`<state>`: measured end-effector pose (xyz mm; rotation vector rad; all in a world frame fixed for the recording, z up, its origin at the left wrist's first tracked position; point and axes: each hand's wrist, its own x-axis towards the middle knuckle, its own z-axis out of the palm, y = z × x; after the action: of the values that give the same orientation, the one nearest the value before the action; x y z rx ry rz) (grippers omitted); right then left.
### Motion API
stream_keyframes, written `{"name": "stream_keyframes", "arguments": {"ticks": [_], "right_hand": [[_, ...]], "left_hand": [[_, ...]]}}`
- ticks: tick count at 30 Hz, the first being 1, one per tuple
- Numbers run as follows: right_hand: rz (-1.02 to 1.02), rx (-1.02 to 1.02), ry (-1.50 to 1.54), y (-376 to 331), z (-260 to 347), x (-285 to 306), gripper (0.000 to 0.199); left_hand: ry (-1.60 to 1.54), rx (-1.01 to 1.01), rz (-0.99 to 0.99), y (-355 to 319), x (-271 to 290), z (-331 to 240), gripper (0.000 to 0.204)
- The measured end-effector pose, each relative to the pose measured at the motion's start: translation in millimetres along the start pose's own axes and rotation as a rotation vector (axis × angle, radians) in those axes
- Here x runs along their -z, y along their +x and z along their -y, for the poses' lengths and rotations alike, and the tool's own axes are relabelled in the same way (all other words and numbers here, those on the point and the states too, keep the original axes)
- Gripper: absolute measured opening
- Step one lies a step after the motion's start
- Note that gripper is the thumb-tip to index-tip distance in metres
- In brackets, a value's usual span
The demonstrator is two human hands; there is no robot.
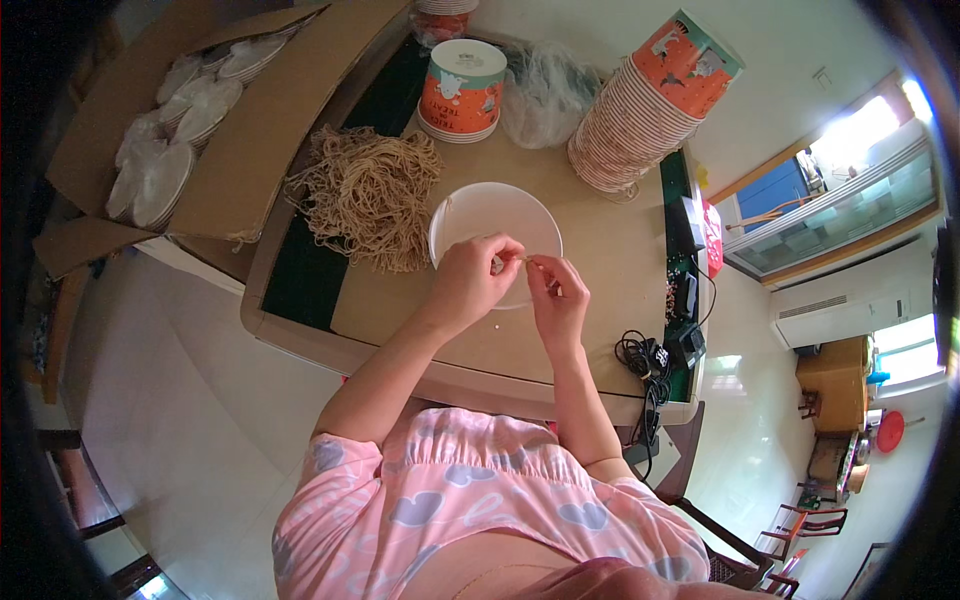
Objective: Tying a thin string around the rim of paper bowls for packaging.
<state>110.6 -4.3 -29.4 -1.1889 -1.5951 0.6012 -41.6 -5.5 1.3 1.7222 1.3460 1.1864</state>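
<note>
Both my hands meet over the near rim of a white-lined paper bucket (490,205), which stands with its mouth up. My left hand (478,275) is closed in a pinch. Fingertip to fingertip with it, my right hand (558,295) pinches too. A thin tan bit of string shows between them, mostly hidden by the fingers. Left of the bucket lies a loose heap of tan strings (370,195). Behind it an orange and teal paper bucket (462,95) stands upside down on others. A tall leaning stack of such buckets (640,110) rises at the back right.
A crumpled clear plastic bag (548,95) lies between the stacks. At the left, an open cardboard box (250,150) holds wrapped white round pieces. Black cables and adapters (655,365) lie along the table's right edge. A wooden chair (805,525) stands farther right.
</note>
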Motion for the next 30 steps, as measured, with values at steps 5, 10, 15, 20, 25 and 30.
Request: {"name": "stream_keyframes", "arguments": {"ticks": [5,10,15,20,25,30], "right_hand": [[-0.009,-0.006,0.021,-0.8,-0.8,-0.1,0.009],[-0.001,0.000,-0.008,-1.4,0.7,1.1,0.008],[0.002,0.015,-0.004,-1.5,1.6,1.2,0.007],[0.015,0.020,-0.016,-0.8,1.6,2.9,0.006],[0.038,0.024,-0.029,1.7,2.9,5.7,0.008],[-0.008,-0.079,-0.116,11.2,27.3,20.6,0.015]], "left_hand": [[0.039,-0.048,0.005,-0.3,-0.7,-2.5,0.014],[0.047,-0.061,0.010,2.3,-0.3,-4.0,0.010],[0.030,-0.078,-0.074,2.2,-5.0,-1.8,0.009],[0.194,-0.173,-0.168,1.7,-13.7,2.1,0.009],[0.255,-0.167,-0.182,3.4,-19.2,3.9,0.008],[0.220,-0.159,-0.098,5.8,-10.3,-11.2,0.008]]}}
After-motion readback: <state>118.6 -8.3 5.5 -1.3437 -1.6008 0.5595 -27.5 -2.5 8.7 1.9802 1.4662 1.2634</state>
